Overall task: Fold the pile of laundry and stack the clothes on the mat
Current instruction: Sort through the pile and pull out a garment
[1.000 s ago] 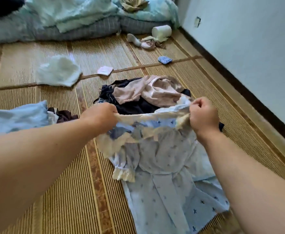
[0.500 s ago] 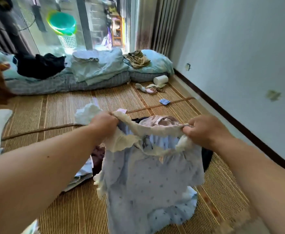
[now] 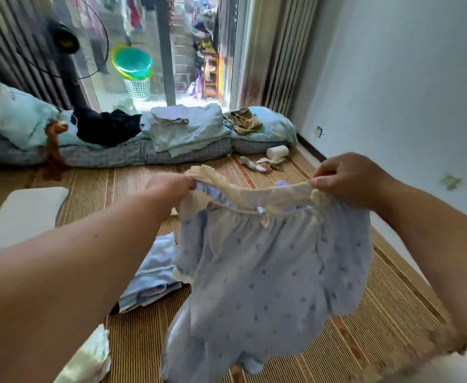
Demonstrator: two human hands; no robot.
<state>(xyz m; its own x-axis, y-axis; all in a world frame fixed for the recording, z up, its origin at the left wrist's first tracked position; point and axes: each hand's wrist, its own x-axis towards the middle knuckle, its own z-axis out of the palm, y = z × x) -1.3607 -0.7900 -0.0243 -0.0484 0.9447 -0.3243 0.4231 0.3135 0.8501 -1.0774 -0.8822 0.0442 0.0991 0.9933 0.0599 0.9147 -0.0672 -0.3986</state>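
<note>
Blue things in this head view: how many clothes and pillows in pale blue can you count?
Blue printed garment, held up by left hand and right hand: 1
Folded blue garment on the mat: 1
Pale blue pillows: 2
Folded pale blue bedding: 1
Total: 5

A: Which parts lay hidden?
B: The raised blue garment [image 3: 268,272] covered the mat [image 3: 392,308] behind it, and its hem blurred near the lower edge. The folded blue cloth [image 3: 154,275] was partly concealed by the left forearm.
A: And cut off?
B: Both forearms left the frame; a pale cloth [image 3: 85,360] was cropped below.
</note>
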